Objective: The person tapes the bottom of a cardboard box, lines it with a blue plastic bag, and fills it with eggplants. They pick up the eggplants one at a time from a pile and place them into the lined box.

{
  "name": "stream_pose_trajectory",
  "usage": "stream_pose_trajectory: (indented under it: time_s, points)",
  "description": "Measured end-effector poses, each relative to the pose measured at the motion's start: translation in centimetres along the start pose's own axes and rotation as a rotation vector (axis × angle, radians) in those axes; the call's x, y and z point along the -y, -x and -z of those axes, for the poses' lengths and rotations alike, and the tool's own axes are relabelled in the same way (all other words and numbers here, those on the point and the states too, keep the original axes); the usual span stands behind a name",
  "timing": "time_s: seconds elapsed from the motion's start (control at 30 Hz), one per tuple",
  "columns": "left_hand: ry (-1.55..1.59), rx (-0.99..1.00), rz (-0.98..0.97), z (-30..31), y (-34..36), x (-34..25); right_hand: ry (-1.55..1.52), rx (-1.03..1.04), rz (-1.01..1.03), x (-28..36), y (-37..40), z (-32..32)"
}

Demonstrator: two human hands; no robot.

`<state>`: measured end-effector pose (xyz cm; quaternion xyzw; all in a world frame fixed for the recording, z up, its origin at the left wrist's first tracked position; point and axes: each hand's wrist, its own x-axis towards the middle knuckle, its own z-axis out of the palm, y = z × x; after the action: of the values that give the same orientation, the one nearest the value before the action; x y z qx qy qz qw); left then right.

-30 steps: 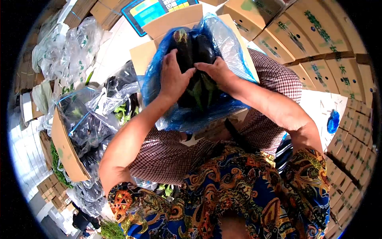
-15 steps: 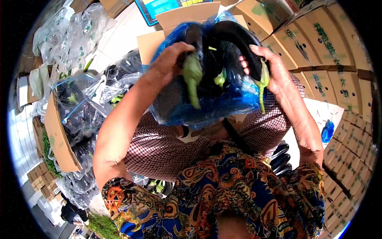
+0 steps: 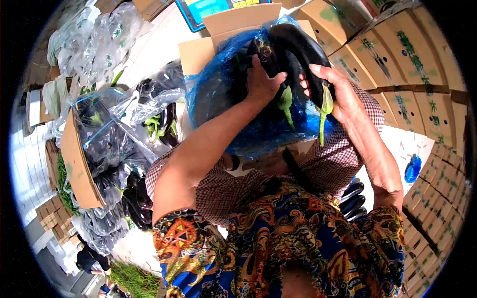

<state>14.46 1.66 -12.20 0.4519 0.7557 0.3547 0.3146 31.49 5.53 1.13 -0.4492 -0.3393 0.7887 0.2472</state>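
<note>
My left hand reaches into the open cardboard box. Its thumb and index finger lie around a dark eggplant; the other fingers are hidden. A green stem cap shows just below that thumb. My right hand is closed around a long, curved eggplant, near its stem end, with the green stem hanging down towards me. Blue plastic film lines the box, whose raised flap stands at the far side. More dark shapes inside are hard to separate.
Stacked cartons line the right side. A box of plastic-wrapped eggplants stands at the left, with loose eggplants beside it. More eggplants lie near my right knee. A blue scale sits behind the box.
My left hand has moved right and deeper into the box; the large green stem cap beside it is out of sight. The right hand has barely moved, its eggplant's stem turning slightly.
</note>
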Motion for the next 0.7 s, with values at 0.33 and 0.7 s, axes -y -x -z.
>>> stream_pose_trajectory:
  time_s: [0.33,0.7]
  points:
    - [0.274,0.150,0.203,0.9,0.1,0.9,-0.122,-0.054,0.090,1.2,0.8,0.2]
    - [-0.474,0.445,-0.369,8.4,-3.4,1.0,0.023,0.025,0.123,1.6,2.4,-1.4]
